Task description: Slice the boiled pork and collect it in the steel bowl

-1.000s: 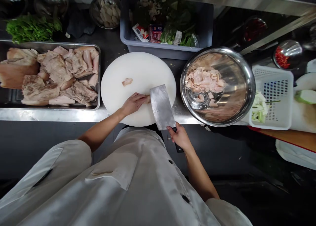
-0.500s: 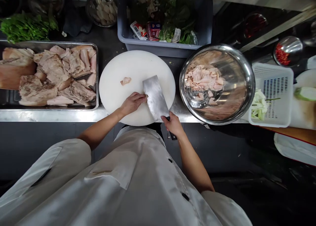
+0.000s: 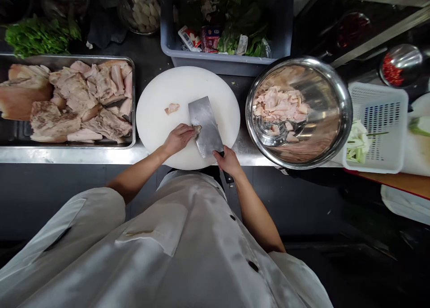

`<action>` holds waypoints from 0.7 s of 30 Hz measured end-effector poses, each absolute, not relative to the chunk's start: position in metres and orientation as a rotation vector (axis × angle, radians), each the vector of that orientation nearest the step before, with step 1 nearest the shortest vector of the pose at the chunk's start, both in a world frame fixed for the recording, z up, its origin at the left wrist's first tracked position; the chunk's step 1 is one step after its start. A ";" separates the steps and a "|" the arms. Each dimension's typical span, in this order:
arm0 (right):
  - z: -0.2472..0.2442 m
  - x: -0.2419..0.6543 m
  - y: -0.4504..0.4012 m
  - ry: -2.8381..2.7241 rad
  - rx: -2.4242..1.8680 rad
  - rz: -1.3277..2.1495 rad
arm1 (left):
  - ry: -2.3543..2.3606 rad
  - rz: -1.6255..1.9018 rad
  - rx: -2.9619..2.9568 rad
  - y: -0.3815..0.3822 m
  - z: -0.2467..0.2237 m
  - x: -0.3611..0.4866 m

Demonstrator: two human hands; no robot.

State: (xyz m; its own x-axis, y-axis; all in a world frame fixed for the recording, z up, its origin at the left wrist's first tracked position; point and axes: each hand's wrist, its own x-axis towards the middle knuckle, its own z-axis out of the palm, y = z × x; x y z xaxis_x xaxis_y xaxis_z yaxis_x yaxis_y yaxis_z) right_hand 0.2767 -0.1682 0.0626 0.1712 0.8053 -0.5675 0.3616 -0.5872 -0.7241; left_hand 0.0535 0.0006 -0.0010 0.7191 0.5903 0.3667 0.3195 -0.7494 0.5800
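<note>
My right hand (image 3: 229,161) grips the black handle of a cleaver (image 3: 205,126), its broad blade lying nearly flat over the round white cutting board (image 3: 157,90). At the blade's left edge, my left hand (image 3: 178,139) pinches a small scrap of meat (image 3: 197,130) that touches the steel. A separate piece of sliced meat (image 3: 172,108) rests on the board, left of the cleaver's far end. To the right of the board stands a large steel bowl (image 3: 325,133) with a heap of cut meat (image 3: 280,104) inside.
A metal tray (image 3: 133,101) of large cooked meat pieces lies left of the board. Behind stand a grey bin (image 3: 215,57) of scraps and a bowl of garlic cloves (image 3: 144,16). Right of the steel bowl is a white basket (image 3: 391,128) with pale cut vegetables (image 3: 359,140).
The cleaver and my right hand have shifted a little left and away from me. The scrap at my left fingertips now shows more clearly against the blade. The whole view has drifted slightly.
</note>
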 end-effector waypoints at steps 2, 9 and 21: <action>0.062 0.275 -0.165 -1.098 -2.033 1.394 | 0.727 0.743 2.431 0.000 -0.001 0.052; 0.065 0.275 -0.210 -1.168 -2.096 1.456 | 0.741 0.753 2.452 0.000 -0.002 0.050; 0.063 0.278 -0.208 -1.307 -2.069 1.474 | 0.858 0.728 2.458 0.001 0.001 0.048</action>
State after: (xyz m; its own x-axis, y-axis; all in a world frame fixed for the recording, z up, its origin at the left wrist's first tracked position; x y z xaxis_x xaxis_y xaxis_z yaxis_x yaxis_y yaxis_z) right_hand 0.2779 -0.2075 0.0629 0.0683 0.7943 -0.6036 0.5048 -0.5494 -0.6659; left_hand 0.0483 0.0010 0.0013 0.6700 0.6639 0.3322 0.4355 -0.7139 0.5484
